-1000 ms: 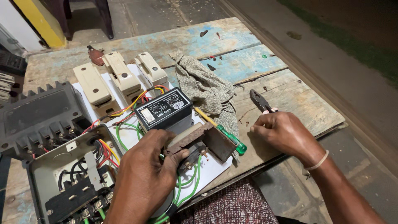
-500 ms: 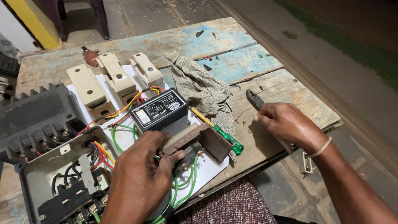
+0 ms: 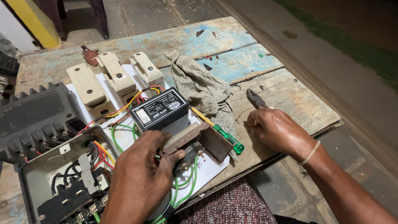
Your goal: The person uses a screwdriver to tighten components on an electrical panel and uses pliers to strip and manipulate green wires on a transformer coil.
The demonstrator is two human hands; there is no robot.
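Head view: two hands, three cream switches (image 3: 117, 76), one pliers (image 3: 256, 98).

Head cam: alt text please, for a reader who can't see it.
Left hand rests on a rusty transformer on a wired electrical board; right hand grips pliers on a worn wooden table, beside a green-handled screwdriver.

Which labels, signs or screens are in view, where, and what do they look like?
Label on black box unit: top face, centre of the board, above the left hand; rectangular, black with white print and a pale rectangular patch at its left end.
No other labels, signs or screens visible; the three cream switch housings behind it look plain.
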